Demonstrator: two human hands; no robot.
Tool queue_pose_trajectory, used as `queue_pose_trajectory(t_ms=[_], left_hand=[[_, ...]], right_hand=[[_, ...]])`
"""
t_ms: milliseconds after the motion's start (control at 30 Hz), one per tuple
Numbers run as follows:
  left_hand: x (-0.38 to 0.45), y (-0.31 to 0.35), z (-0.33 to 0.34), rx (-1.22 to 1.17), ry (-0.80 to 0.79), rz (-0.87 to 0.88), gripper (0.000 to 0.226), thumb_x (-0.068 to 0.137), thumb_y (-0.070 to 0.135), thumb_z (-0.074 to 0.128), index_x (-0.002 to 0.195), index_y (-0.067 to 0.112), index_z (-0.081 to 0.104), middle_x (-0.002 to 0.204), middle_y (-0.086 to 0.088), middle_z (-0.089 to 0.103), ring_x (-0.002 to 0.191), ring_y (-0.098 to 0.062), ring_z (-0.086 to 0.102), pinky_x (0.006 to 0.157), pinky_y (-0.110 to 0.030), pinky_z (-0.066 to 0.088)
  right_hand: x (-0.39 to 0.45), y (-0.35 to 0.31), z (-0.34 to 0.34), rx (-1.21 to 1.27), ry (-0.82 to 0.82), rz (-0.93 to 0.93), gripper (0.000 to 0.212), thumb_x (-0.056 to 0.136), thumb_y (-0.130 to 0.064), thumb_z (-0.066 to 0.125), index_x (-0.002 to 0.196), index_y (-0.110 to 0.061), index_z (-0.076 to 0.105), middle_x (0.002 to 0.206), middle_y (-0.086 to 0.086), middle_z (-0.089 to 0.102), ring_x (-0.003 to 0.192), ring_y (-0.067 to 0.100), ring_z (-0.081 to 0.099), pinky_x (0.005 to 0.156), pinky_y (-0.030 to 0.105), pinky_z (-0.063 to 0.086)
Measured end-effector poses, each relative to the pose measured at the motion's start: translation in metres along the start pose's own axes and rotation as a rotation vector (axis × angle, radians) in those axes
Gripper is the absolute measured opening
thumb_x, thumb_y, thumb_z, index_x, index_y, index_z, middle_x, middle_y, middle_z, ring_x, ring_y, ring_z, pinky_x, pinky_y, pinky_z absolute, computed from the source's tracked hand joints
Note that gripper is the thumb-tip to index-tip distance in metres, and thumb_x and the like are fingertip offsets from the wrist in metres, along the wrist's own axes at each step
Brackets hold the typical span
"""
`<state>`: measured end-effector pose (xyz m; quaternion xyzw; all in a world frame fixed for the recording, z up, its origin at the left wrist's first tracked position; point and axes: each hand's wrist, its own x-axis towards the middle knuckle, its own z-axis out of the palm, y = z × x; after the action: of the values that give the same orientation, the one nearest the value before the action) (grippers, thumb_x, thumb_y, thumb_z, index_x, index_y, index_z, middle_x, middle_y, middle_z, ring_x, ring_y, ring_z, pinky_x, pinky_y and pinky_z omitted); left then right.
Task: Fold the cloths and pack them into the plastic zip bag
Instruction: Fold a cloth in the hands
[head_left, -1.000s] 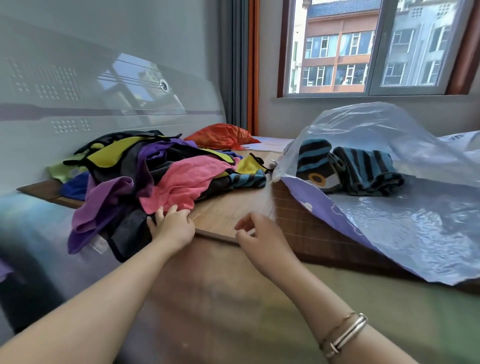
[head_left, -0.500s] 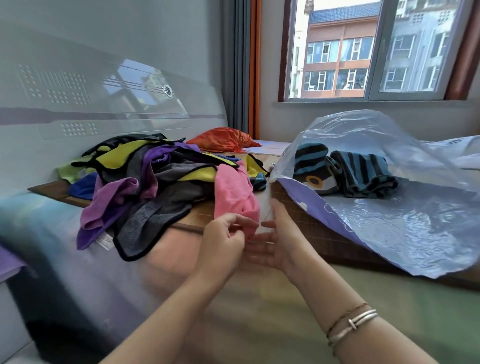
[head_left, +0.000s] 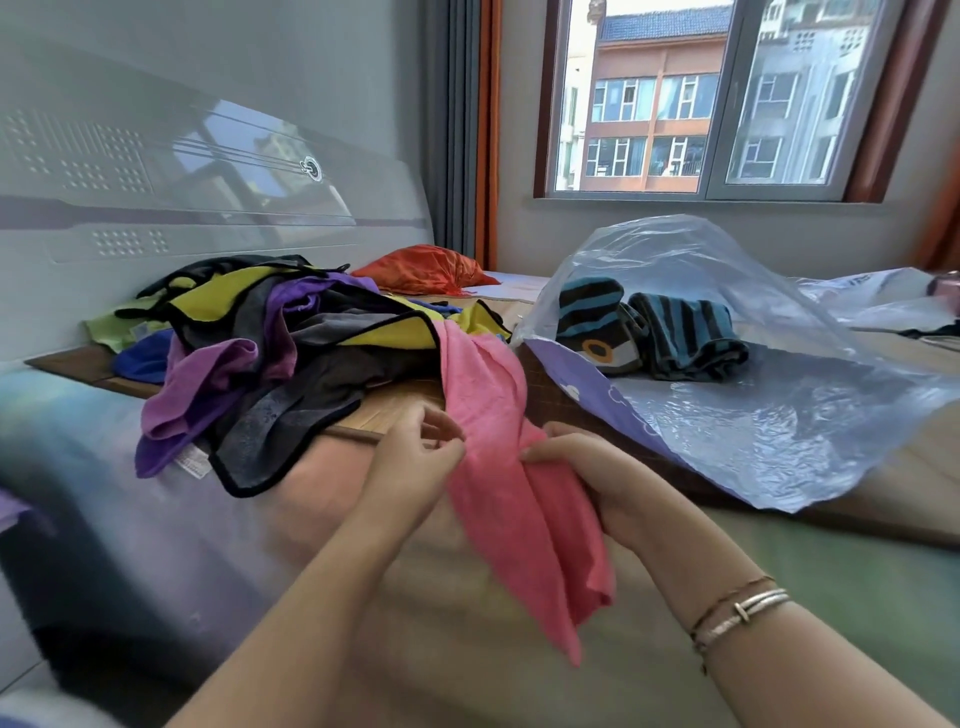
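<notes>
We see both hands holding a pink cloth that trails from the pile on the bed: left hand pinching one edge, right hand curled round the other. The zip bag lies right, striped cloths inside.

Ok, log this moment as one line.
left hand: pinches pink cloth | right hand: grips it | zip bag: two striped cloths inside
</notes>
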<state>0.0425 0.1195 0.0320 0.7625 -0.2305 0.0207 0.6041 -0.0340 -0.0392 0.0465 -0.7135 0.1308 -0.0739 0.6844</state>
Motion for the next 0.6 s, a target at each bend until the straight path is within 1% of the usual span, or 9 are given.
queue_pose_trajectory(t_ms=[67,133,167,233,333,400,500,533,600], left_hand=[[-0.002,0.002,0.002,-0.104,-0.098,-0.123,0.011,0.088,0.018,0.066,0.095,0.014,0.058,0.090,-0.003,0.064,0.075,-0.015,0.062,0.065,-0.024,0.049],[-0.005,0.005,0.009,-0.151,-0.200,-0.230,0.027,0.087,0.033,0.069,0.103,0.014,0.059,0.086,0.000,0.062,0.069,-0.011,0.058,0.064,-0.027,0.050],[-0.006,0.004,0.013,-0.131,-0.233,-0.267,0.033,0.085,0.038,0.069,0.106,0.015,0.059,0.088,0.000,0.062,0.071,-0.012,0.058,0.066,-0.028,0.051],[-0.007,0.001,0.020,-0.079,-0.241,-0.299,0.032,0.086,0.037,0.069,0.104,0.013,0.061,0.089,-0.001,0.062,0.072,-0.012,0.058,0.063,-0.026,0.050],[-0.006,-0.001,0.026,-0.058,-0.218,-0.317,0.010,0.089,0.015,0.067,0.088,0.010,0.058,0.073,-0.003,0.056,0.055,-0.011,0.051,0.051,-0.020,0.044],[-0.008,0.000,0.031,-0.072,-0.253,-0.317,0.012,0.088,0.015,0.068,0.088,0.010,0.057,0.069,-0.004,0.055,0.052,-0.012,0.050,0.047,-0.019,0.044],[-0.012,0.003,0.037,-0.031,-0.334,-0.290,0.034,0.081,0.027,0.076,0.103,0.009,0.057,0.077,-0.003,0.055,0.058,-0.012,0.052,0.048,-0.021,0.047],[-0.013,0.003,0.039,-0.012,-0.339,-0.281,0.034,0.082,0.026,0.076,0.104,0.008,0.057,0.078,-0.003,0.054,0.057,-0.011,0.052,0.048,-0.021,0.047],[-0.009,0.004,0.040,-0.017,-0.284,-0.283,0.018,0.088,0.016,0.069,0.100,0.007,0.060,0.072,-0.003,0.053,0.048,-0.008,0.052,0.045,-0.019,0.045]], right_hand=[[-0.010,-0.002,-0.001,-0.044,-0.182,-0.014,0.030,0.082,-0.002,0.063,0.060,-0.021,0.064,0.073,0.004,0.065,0.070,0.016,0.061,0.067,0.028,0.049],[-0.018,0.000,-0.001,-0.073,-0.333,-0.011,0.013,0.079,-0.008,0.063,0.072,-0.018,0.065,0.077,0.003,0.062,0.073,0.015,0.058,0.070,0.027,0.047],[-0.021,0.002,-0.001,-0.051,-0.384,0.004,0.007,0.078,-0.014,0.060,0.074,-0.019,0.063,0.074,0.000,0.056,0.070,0.013,0.053,0.067,0.026,0.041],[-0.023,0.006,-0.002,0.046,-0.394,0.075,0.014,0.078,-0.020,0.051,0.073,-0.020,0.064,0.067,-0.004,0.040,0.060,0.010,0.040,0.058,0.024,0.031],[-0.021,0.017,-0.003,0.141,-0.232,0.143,0.021,0.085,-0.007,0.044,0.077,-0.010,0.063,0.058,-0.002,0.049,0.054,0.012,0.054,0.058,0.025,0.046],[-0.016,0.025,0.000,0.082,-0.101,0.156,0.026,0.087,0.002,0.043,0.077,-0.010,0.065,0.059,0.000,0.055,0.053,0.012,0.054,0.059,0.027,0.050],[-0.010,0.032,0.005,-0.013,0.063,0.193,0.031,0.088,0.009,0.041,0.071,-0.010,0.059,0.045,-0.002,0.048,0.035,0.006,0.042,0.044,0.016,0.039],[-0.008,0.032,0.005,-0.013,0.131,0.201,0.028,0.087,0.008,0.045,0.068,-0.010,0.055,0.041,-0.002,0.045,0.032,0.006,0.039,0.041,0.016,0.035],[-0.002,0.031,0.004,0.062,0.239,0.224,0.020,0.085,-0.004,0.054,0.067,-0.011,0.053,0.045,-0.001,0.044,0.038,0.011,0.038,0.046,0.020,0.031]])
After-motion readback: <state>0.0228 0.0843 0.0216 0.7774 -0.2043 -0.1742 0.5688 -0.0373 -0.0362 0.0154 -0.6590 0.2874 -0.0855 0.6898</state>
